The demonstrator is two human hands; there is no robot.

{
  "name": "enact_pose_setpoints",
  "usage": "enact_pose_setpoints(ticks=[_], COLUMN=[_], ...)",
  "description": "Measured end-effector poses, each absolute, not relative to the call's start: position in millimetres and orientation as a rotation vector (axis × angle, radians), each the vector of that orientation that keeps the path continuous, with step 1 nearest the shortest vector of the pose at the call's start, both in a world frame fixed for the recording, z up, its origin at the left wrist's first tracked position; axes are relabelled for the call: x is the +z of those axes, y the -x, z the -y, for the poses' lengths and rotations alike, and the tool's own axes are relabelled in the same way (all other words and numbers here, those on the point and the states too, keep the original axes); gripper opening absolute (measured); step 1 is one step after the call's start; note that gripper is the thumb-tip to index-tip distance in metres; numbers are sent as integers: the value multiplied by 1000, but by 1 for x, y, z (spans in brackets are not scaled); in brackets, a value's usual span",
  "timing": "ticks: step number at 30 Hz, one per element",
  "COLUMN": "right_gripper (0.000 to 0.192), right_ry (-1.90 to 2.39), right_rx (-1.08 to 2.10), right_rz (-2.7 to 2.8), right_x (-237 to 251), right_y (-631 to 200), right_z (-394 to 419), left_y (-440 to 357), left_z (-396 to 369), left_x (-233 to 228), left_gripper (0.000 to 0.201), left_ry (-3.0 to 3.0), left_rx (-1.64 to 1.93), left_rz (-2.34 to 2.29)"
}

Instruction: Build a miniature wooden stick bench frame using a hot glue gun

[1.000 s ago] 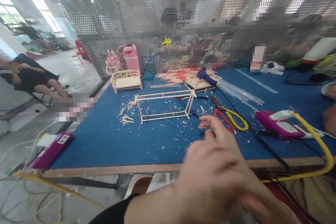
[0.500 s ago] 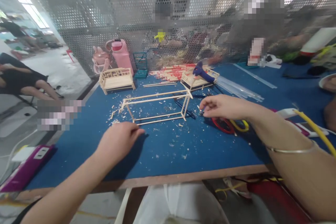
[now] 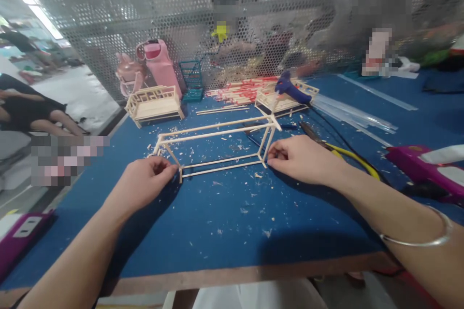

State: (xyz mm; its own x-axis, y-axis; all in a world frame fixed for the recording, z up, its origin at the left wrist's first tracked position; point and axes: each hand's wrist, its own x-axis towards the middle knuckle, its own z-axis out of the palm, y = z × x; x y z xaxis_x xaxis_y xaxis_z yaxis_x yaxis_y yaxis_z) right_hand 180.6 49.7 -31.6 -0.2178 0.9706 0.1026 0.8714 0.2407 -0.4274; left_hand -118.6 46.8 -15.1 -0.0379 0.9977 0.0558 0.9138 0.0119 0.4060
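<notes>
A box-like frame of thin wooden sticks (image 3: 217, 133) stands on the blue tabletop (image 3: 217, 231) before me. My left hand (image 3: 143, 181) has thumb and fingers closed at its lower left corner. At the lower right corner, my right hand (image 3: 299, 158) pinches with curled fingertips; the exact contact there is partly hidden by the fingers. Behind the frame, a small wooden bench (image 3: 155, 108) sits at the left. Another small wooden piece (image 3: 266, 102) is at the right, with a blue glue gun (image 3: 290, 91) resting on it.
Red-tipped sticks (image 3: 241, 91) lie piled along the perforated metal screen (image 3: 174, 14). Clear glue sticks (image 3: 358, 113), yellow-handled pliers (image 3: 357, 161) and a purple power strip (image 3: 409, 166) occupy the right side. Another purple strip (image 3: 21, 239) is at the left edge. Wood scraps litter the tabletop.
My right hand has moved in to the frame's lower right corner. My left hand has closed at the lower left corner. The red handle near my right hand is now out of sight.
</notes>
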Motion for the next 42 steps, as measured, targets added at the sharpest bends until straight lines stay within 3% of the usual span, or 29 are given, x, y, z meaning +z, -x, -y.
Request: enact_pose_setpoints(ticks=[6, 14, 42], right_gripper=[4, 9, 16], right_ry=[1731, 1812, 1762], right_rx=[409, 488, 77], right_rz=[2050, 2054, 2166], right_x=[-34, -40, -53], right_y=[-172, -167, -160], right_z=[-44, -45, -52], left_y=[116, 122, 103], left_z=[-44, -42, -37], left_x=[-25, -33, -29], left_gripper=[20, 24, 21], left_ry=[-1987, -1819, -1989], left_rx=[563, 635, 565], left_rz=[-1978, -1827, -2114])
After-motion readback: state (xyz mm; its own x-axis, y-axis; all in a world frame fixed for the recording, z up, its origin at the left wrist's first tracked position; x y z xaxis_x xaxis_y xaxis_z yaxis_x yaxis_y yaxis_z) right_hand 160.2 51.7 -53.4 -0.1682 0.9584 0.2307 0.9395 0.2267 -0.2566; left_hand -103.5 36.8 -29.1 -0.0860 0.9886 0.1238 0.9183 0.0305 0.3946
